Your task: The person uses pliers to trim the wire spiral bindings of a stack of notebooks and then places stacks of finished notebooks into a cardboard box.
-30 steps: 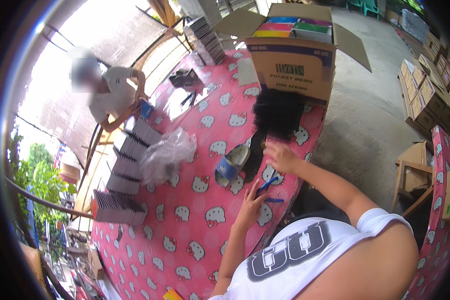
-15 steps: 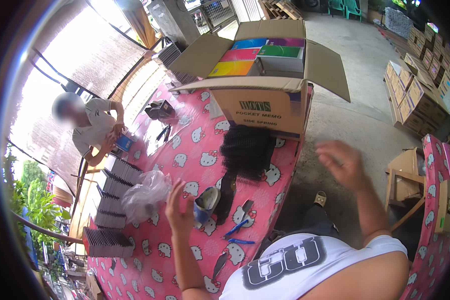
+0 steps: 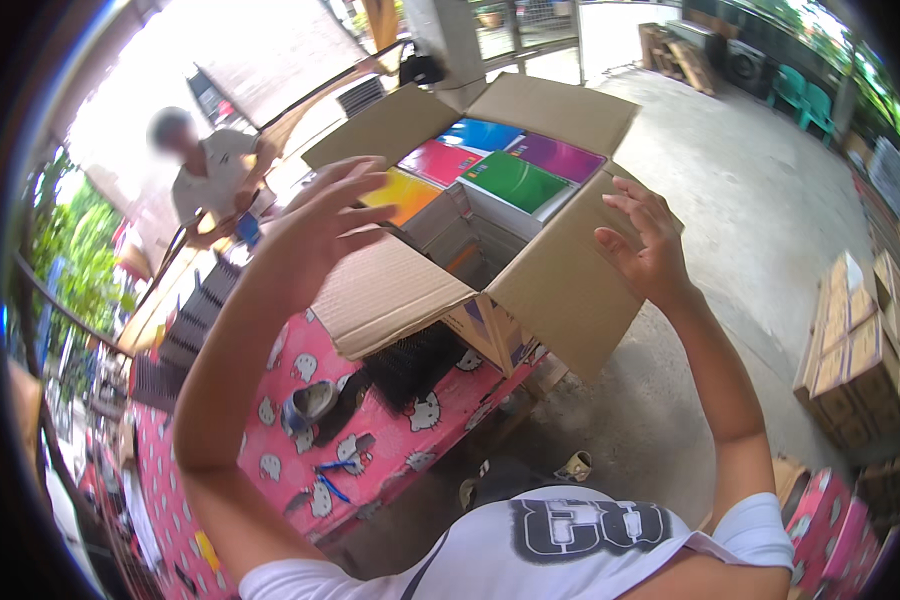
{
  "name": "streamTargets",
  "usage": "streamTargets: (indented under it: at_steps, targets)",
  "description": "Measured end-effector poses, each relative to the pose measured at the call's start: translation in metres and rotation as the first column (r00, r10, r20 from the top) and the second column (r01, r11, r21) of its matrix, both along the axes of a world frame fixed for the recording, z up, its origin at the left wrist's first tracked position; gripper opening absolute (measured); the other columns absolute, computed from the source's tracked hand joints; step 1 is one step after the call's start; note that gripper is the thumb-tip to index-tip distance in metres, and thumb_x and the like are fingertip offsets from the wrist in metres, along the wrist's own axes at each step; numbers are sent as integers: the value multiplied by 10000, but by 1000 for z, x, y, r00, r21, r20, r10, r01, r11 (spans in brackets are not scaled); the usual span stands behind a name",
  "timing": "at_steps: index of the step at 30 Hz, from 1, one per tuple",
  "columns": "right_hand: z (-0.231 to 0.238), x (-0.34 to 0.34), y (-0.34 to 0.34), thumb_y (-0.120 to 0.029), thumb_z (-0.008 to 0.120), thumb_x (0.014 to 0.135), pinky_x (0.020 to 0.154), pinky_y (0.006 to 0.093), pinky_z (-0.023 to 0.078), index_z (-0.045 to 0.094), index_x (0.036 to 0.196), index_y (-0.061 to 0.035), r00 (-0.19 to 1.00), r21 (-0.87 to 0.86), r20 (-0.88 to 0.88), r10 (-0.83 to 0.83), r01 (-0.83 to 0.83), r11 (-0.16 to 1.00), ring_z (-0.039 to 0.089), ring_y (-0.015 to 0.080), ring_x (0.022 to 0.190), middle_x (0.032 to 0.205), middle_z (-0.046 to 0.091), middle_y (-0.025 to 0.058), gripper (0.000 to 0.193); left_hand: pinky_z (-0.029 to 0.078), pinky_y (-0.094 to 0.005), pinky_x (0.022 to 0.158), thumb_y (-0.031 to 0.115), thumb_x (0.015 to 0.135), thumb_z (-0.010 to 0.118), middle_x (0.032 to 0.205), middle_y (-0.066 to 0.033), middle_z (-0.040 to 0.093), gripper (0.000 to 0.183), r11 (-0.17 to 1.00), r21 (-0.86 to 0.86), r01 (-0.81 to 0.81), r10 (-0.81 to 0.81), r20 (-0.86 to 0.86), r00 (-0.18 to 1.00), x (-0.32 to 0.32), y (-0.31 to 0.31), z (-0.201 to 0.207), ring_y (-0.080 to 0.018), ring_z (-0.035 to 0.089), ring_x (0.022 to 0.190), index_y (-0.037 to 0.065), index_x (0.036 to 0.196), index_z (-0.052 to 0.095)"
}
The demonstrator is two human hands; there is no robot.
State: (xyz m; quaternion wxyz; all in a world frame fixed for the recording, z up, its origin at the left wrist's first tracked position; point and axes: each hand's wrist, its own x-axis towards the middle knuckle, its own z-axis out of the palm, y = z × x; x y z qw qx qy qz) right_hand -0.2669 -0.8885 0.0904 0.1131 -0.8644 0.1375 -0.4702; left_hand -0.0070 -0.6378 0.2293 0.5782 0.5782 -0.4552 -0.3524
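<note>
A large cardboard box (image 3: 580,290) stands on the table with its flaps folded out. Inside are stacks of notebooks with a yellow cover (image 3: 410,197), a red cover (image 3: 437,162), a blue cover (image 3: 481,134), a purple cover (image 3: 560,157) and a green cover (image 3: 515,183). Nearest me, a gap in the box shows deeper stack sides. My left hand (image 3: 315,230) is raised over the near-left flaps, fingers spread and holding nothing. Beside the right flap, my right hand (image 3: 645,240) is lifted with loosely bent, separated fingers, also without anything in it.
On the pink patterned tablecloth (image 3: 425,415) lie black binding coils (image 3: 405,370), a tape roll (image 3: 310,402) and blue pens (image 3: 332,482). A co-worker (image 3: 220,180) handles a blue notebook at the far left. Stacked cartons (image 3: 850,360) stand at the right.
Both hands have risen and moved forward to the box, the left one toward its near-left flaps. My view has shifted, so the box's inside shows more. The co-worker still handles the blue notebook.
</note>
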Motion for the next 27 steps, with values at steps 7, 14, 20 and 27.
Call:
streamTargets:
  at_steps: [7, 14, 20, 27]
  targets:
    - [-50, 30, -57, -414, 620, 875, 1095, 527, 267, 506, 1310, -90, 1000, -78, -24, 17, -19, 997, 377, 380, 1324, 1432, 407, 179, 555, 341, -423, 1060, 245, 887, 601, 1412, -180, 395, 587, 859, 379, -345, 304, 165, 938, -43, -124, -49, -313, 404, 1283, 64, 1404, 392]
    - [-92, 49, -76, -376, 637, 845, 1080, 558, 256, 472, 1357, -79, 963, -103, 135, 232, -219, 970, 340, 436, 1321, 1481, 328, 202, 614, 315, -410, 1043, 223, 888, 560, 1312, -138, 511, 507, 814, 179, -552, 169, 837, 521, 22, -181, -98, -265, 413, 1275, 58, 1359, 467]
    - [-116, 49, -97, -421, 652, 840, 1041, 544, 278, 519, 1305, -65, 950, -147, 90, 298, -283, 948, 362, 430, 1296, 1459, 354, 231, 601, 257, -419, 1030, 317, 915, 553, 1222, -85, 545, 423, 769, 181, -613, 193, 849, 492, -8, -181, -98, -257, 463, 1174, 108, 1282, 538]
    - [-118, 49, -102, -403, 671, 841, 1011, 534, 291, 563, 1214, -41, 928, -192, 84, 364, -343, 919, 386, 434, 1248, 1419, 382, 259, 531, 313, -414, 981, 286, 866, 622, 1233, -105, 533, 452, 807, 160, -569, 206, 826, 525, -13, -171, -97, -279, 451, 1180, 101, 1271, 547]
